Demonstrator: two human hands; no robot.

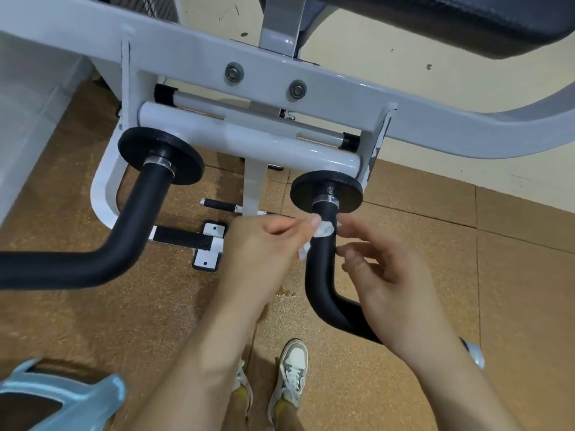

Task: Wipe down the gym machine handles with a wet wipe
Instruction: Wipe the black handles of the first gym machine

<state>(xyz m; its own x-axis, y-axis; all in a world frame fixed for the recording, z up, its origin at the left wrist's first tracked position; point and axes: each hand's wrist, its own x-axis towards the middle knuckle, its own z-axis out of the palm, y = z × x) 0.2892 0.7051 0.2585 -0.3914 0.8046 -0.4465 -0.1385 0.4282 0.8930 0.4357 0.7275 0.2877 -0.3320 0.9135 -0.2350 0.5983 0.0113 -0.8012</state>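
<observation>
Here left hand (258, 244) pinches wet wipe (323, 230) against handle (320, 272); right hand (389, 275) grip loose, relaxed.

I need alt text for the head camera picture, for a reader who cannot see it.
A person's left hand holds a white wet wipe against the right black handle of a grey gym machine, while the right hand, fingers relaxed, is close on its other side. A second black handle curves away at left.
</observation>
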